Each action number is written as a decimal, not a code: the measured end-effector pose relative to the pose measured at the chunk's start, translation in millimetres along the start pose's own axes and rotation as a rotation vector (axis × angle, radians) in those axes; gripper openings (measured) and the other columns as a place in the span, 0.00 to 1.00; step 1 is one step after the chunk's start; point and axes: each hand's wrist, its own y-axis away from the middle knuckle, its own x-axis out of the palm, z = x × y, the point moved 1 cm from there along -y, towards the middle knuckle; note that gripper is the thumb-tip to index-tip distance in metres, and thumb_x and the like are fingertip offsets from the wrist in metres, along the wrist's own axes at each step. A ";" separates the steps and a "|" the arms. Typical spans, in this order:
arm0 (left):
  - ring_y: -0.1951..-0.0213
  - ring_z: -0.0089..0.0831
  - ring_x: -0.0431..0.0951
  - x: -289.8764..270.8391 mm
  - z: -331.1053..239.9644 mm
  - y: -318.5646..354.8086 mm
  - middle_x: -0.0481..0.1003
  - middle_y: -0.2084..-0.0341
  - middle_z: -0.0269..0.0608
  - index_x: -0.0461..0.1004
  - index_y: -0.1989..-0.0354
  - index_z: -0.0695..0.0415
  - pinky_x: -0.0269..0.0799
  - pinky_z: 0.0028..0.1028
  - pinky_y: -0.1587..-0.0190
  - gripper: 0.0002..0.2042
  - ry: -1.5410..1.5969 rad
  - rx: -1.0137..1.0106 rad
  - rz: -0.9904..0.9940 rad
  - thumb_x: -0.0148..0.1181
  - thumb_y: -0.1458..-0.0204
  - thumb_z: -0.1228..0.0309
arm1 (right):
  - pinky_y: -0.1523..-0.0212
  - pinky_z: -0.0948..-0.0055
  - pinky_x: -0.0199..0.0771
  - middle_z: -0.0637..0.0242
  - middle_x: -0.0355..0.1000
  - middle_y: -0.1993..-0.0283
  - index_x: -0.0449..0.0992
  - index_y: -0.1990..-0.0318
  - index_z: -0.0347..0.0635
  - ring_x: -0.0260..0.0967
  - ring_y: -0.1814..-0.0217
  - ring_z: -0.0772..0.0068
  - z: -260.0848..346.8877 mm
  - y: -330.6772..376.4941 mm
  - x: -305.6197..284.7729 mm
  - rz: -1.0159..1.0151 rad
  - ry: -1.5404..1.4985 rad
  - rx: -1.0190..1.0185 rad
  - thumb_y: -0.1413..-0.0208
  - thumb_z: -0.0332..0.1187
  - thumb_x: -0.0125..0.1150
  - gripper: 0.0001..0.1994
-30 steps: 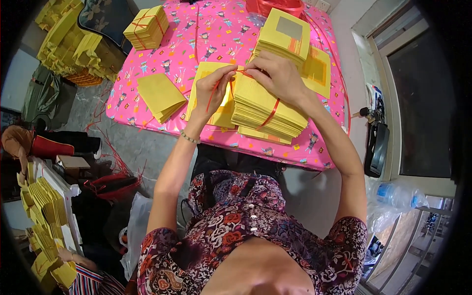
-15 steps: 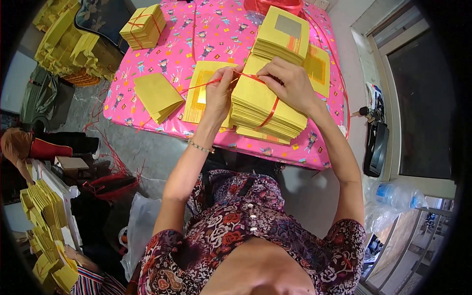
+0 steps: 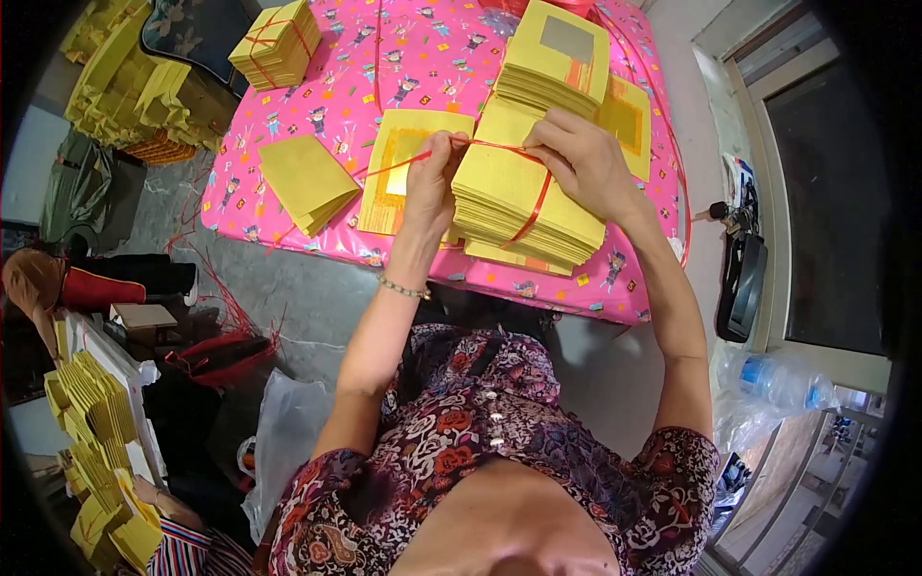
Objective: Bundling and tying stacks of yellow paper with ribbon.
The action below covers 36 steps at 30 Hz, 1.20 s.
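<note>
A thick stack of yellow paper sheets (image 3: pixel 499 185) lies before me near the table's front edge. Red ribbon (image 3: pixel 533 213) runs around it and crosses its top. My left hand (image 3: pixel 431 182) pinches the ribbon at the stack's left edge, a loose tail trailing off to the left. At the upper right of the stack, my right hand (image 3: pixel 584 165) is closed on the ribbon, its fingertips partly hidden. Between both hands the ribbon stretches straight over the paper. Just behind sits a second yellow stack (image 3: pixel 538 82) with a silver square on top.
Pink patterned cloth (image 3: pixel 336 86) covers the table. Folded yellow sheets (image 3: pixel 305 184) lie left, and a tied yellow bundle (image 3: pixel 276 48) stands far left. Red ribbon scraps (image 3: pixel 226 355) litter the floor. Another person's striped sleeve (image 3: pixel 182 547) shows lower left, beside more yellow stacks (image 3: pixel 91 408).
My right hand has shifted slightly right, away from the left one. The ribbon between them now spans a longer, straighter line across the stack.
</note>
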 end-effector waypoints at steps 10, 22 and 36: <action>0.61 0.27 0.75 11.5 -6.9 -14.4 0.74 0.73 0.34 0.66 0.63 0.55 0.67 0.29 0.49 0.08 0.000 0.105 0.070 0.52 0.41 0.65 | 0.70 0.62 0.67 0.63 0.63 0.70 0.68 0.68 0.41 0.67 0.65 0.58 -3.2 0.5 0.3 0.021 -0.017 0.022 0.50 0.29 0.56 0.04; 0.67 0.26 0.76 18.4 -12.8 -15.5 0.72 0.77 0.32 0.65 0.65 0.54 0.72 0.28 0.54 0.07 0.057 0.087 0.049 0.52 0.41 0.65 | 0.70 0.62 0.68 0.62 0.64 0.70 0.67 0.69 0.41 0.67 0.65 0.57 -4.1 2.6 -1.1 0.030 -0.043 0.036 0.49 0.28 0.55 0.04; 0.73 0.24 0.72 26.4 -50.6 -33.7 0.70 0.80 0.32 0.66 0.63 0.60 0.69 0.23 0.63 0.06 -0.514 0.145 0.351 0.50 0.41 0.69 | 0.66 0.65 0.69 0.65 0.65 0.68 0.68 0.69 0.41 0.66 0.61 0.63 -0.5 -17.2 -3.6 -0.115 0.191 -0.199 0.54 0.27 0.58 0.06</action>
